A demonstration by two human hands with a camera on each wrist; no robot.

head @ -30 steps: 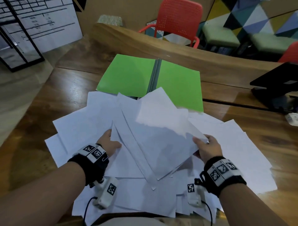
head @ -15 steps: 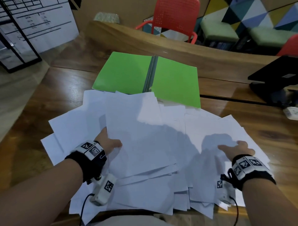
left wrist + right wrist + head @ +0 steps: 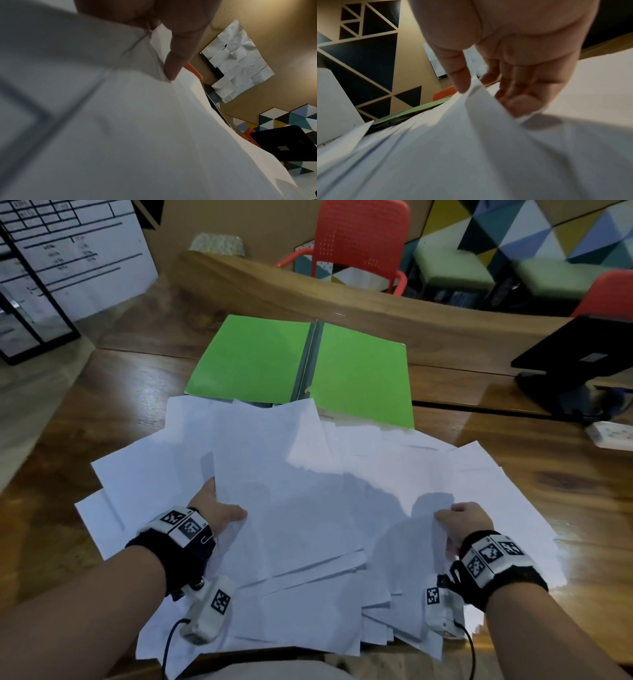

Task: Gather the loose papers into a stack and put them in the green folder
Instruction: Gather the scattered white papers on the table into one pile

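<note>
Several loose white papers (image 3: 308,508) lie overlapped across the near part of the wooden table (image 3: 102,412). Beyond them lies the green folder (image 3: 359,374), spread open and flat, its near edge partly covered by sheets. My left hand (image 3: 219,511) grips the left edge of a small stack of sheets (image 3: 137,121), thumb on top. My right hand (image 3: 462,522) pinches the lifted corner of a sheet (image 3: 476,94) on the right, between thumb and fingers. The folder shows as a green strip (image 3: 412,112) in the right wrist view.
A black laptop stand (image 3: 575,364) and a white power strip (image 3: 613,433) sit at the table's right. A raised wooden ledge (image 3: 342,299) runs behind the folder, with red chairs (image 3: 359,241) beyond. Papers overhang the near table edge.
The raised sheets were laid onto the left stack. My right hand moved out to the right pile, pressed on it, and now lifts a sheet's corner. My left hand stayed put.
</note>
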